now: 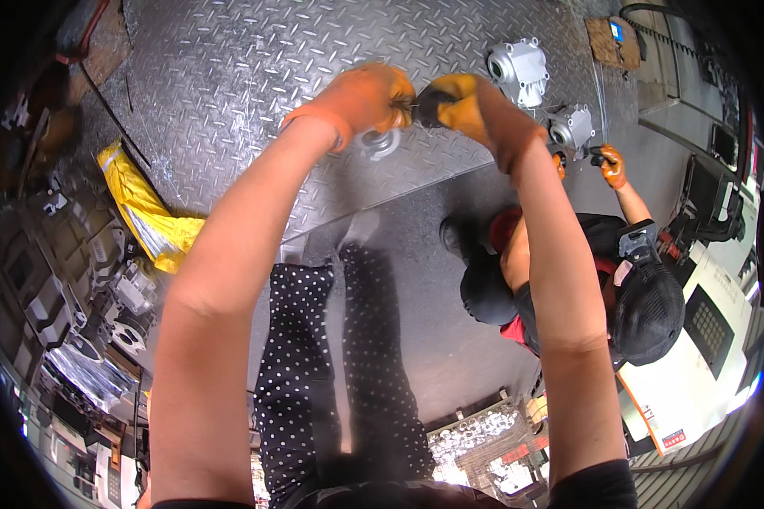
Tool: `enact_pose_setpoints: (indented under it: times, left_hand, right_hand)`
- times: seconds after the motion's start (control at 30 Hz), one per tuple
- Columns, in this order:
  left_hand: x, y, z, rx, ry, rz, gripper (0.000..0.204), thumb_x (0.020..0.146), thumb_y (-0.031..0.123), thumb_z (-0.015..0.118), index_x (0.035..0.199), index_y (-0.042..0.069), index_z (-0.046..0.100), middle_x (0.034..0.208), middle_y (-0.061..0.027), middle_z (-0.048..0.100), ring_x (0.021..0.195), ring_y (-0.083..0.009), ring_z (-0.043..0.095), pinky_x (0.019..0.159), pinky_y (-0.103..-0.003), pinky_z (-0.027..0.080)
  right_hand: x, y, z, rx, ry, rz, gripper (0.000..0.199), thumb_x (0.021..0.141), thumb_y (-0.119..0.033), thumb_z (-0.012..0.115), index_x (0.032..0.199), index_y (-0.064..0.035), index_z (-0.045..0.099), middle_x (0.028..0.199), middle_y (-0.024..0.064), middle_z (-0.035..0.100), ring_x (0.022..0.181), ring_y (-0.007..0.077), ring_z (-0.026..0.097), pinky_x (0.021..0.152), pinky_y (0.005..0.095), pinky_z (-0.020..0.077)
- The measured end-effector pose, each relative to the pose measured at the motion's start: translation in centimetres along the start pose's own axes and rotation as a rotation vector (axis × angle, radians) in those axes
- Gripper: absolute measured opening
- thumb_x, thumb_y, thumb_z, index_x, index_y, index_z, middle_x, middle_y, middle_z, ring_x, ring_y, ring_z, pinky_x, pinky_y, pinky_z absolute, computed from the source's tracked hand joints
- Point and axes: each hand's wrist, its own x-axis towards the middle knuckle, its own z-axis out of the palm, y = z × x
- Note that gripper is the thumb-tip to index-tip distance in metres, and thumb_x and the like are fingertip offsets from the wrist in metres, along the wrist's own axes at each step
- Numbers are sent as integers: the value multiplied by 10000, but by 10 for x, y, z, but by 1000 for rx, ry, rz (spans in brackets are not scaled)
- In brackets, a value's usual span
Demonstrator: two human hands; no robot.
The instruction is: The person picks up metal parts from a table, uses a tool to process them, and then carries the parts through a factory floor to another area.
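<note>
My left hand (384,95), in an orange work glove, is closed with its fingertips pinched together over the metal tread plate (229,93). Fingertip to fingertip with it is my right hand (460,100), in an orange glove with dark fingertips, its fingers also curled closed. Whatever sits between the two pinches is too small or hidden to make out. Just below my left hand, a blurred, shiny ring-shaped patch (380,144) shows on the plate. Beyond my right wrist stands a grey cast metal housing (522,72), with a second cast housing (572,127) nearer the co-worker.
At the right a co-worker in a black cap (649,314) crouches, a gloved hand (611,166) near the second housing. A yellow wrapped bundle (144,208) lies at the left, beside stacked metal castings (76,246). A white machine (696,339) stands far right.
</note>
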Motion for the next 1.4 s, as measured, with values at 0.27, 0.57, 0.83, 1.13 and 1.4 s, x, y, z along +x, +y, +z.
enact_pose_setpoints:
  times: [0.27, 0.57, 0.83, 1.13, 1.4]
  left_hand:
    - [6, -17, 24, -182, 191, 96, 141, 664, 58, 624, 805, 59, 619, 764, -81, 589, 728, -243, 555, 641, -309, 457]
    - [-19, 4, 20, 258, 413, 250, 177, 685, 102, 625, 862, 101, 619, 845, -39, 605, 745, -229, 584, 639, -326, 463]
    - [-25, 16, 10, 930, 304, 593, 227, 663, 137, 540, 880, 154, 603, 927, 43, 545, 723, -119, 538, 612, -288, 408]
    - [-3, 19, -11, 871, -113, 628, 185, 752, 175, 498, 924, 126, 544, 744, -10, 531, 710, -169, 557, 616, -323, 418]
    - [6, 23, -25, 1384, -309, 685, 162, 747, 142, 484, 903, 122, 523, 687, 25, 494, 642, -137, 533, 610, -334, 373]
  right_hand:
    - [-3, 66, 29, 104, 101, -165, 313, 739, -156, 612, 1012, -7, 580, 950, 129, 624, 873, 229, 592, 772, 306, 448]
    - [9, 45, 14, 547, -133, 217, 198, 833, -108, 447, 884, 7, 600, 733, 26, 564, 611, 89, 491, 558, 219, 429]
    - [45, -34, -16, -1090, -426, 99, 175, 672, -143, 636, 843, -150, 601, 706, -23, 600, 552, 114, 532, 503, 300, 469]
    - [73, -52, 0, -912, -296, 139, 231, 726, -208, 583, 918, -90, 628, 899, 38, 620, 746, 199, 568, 634, 335, 465]
    - [53, -7, -19, -902, -209, -98, 479, 467, -80, 769, 926, -89, 634, 875, 97, 635, 665, 254, 611, 560, 328, 511]
